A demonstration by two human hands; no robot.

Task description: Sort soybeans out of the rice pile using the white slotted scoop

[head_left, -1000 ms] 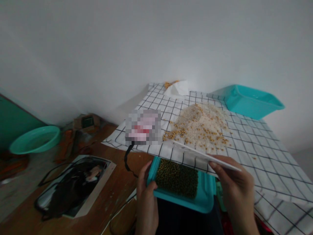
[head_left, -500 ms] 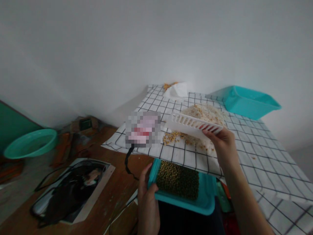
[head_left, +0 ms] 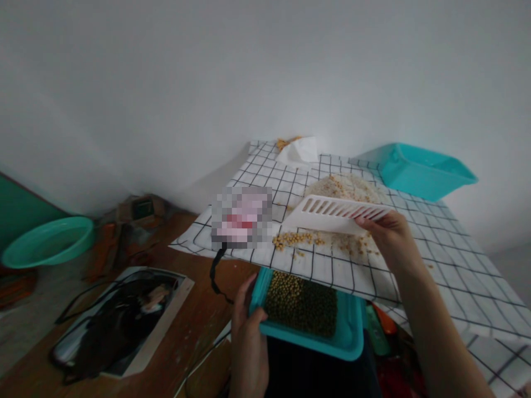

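My left hand [head_left: 250, 326] grips the left end of a teal plastic tray [head_left: 350, 331], held just below the table's front edge. Yellow soybeans [head_left: 284, 287] fill its left part and dark green beans [head_left: 317, 307] lie beside them. My right hand [head_left: 388, 235] is closed on the right end of a white slotted plastic scraper [head_left: 323, 220], tilted over the cloth. Loose soybeans [head_left: 294, 239] lie in a row in front of the scraper, with pale grains mixed in toward the right. Behind it rises a heap of pale grain [head_left: 352, 187], partly hidden.
A checkered cloth [head_left: 440, 249] covers the table. At the back right stands a teal bin [head_left: 418, 174]; a white paper [head_left: 301, 152] lies at the back. A pixelated pink item [head_left: 244, 215] rests at the left. A green basin [head_left: 50, 241] and a black bag [head_left: 120, 326] are lower left.
My right hand has moved the scraper to the right and slightly toward me, uncovering more of the soybean row. My left hand and the tray have hardly moved.
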